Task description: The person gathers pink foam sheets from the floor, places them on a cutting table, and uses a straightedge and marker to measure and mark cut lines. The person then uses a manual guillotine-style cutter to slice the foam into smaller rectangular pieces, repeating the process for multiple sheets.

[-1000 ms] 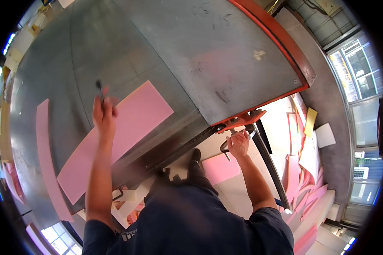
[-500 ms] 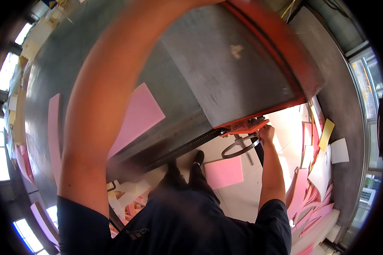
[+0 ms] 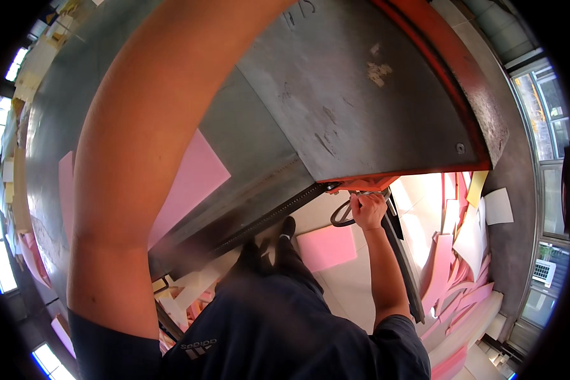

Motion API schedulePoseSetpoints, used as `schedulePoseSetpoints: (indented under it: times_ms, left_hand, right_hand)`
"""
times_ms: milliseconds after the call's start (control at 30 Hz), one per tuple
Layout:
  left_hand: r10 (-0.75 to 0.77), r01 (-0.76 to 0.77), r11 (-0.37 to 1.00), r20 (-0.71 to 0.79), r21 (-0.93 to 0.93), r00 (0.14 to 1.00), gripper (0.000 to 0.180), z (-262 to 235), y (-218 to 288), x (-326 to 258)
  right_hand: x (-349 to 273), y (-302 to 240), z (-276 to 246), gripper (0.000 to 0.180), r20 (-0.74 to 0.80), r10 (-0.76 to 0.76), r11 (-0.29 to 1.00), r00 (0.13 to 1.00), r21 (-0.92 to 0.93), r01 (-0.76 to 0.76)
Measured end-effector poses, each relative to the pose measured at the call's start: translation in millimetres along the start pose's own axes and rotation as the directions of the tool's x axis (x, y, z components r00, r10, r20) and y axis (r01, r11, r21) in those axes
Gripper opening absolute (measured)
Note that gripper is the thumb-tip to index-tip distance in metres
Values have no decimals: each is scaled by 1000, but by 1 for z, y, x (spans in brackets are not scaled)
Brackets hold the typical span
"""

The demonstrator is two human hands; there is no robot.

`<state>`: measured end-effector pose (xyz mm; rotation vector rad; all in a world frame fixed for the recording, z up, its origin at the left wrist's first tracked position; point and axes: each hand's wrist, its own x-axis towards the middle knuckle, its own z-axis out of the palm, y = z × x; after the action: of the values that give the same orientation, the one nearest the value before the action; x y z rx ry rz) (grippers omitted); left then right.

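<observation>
Below the edge of a red-rimmed grey metal machine panel [image 3: 361, 107], my right hand [image 3: 368, 211] is closed round the rim or handle of a metal handwheel [image 3: 341, 217]; its fingers hide which part. Part of the wheel shows to the left of the hand, under a red bracket [image 3: 364, 184]. My left arm [image 3: 133, 126] reaches up across the view, and its hand lies beyond the top edge. Partly behind that arm, a pink foam sheet [image 3: 193, 183] lies on the grey metal table [image 3: 247, 145].
A toothed black rail [image 3: 272, 218] runs along the table's near edge. Another pink foam piece [image 3: 326, 247] lies on the floor by my feet. Pink foam offcuts [image 3: 456, 285] pile up at the right, with a yellow piece [image 3: 478, 187] and a white sheet [image 3: 499, 206] beside them.
My right hand has moved left and slightly down, now covering more of the wheel. The view has shifted, showing more of the panel. My left hand stays beyond the top edge.
</observation>
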<state>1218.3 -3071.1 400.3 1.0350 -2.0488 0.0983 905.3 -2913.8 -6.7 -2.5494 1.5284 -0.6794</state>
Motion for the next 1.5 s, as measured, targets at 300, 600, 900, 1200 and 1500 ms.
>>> schedulePoseSetpoints:
  times_ms: [300,600,900,1200,1500]
  left_hand:
    - [-63,70,994,83,-81,995,23,-12,12,-5]
    - [-32,36,998,84,-54,996,24,-15,12,1]
    - [-50,50,999,43,-7,998,23,-15,18,-4]
    - [-119,122,992,79,-31,990,22,-16,22,-3]
    - [-126,130,991,96,-36,987,22,-18,23,0]
  right_hand:
    - [15,127,23,50,441,556,353,705,642,-680]
    - [-8,87,23,55,131,593,752,795,264,-604]
    - [-4,14,5,46,-157,143,989,977,-6,-146]
    - [-3,13,2,45,-139,126,991,982,-34,-132]
    - [3,13,-2,44,-122,114,993,986,35,-111]
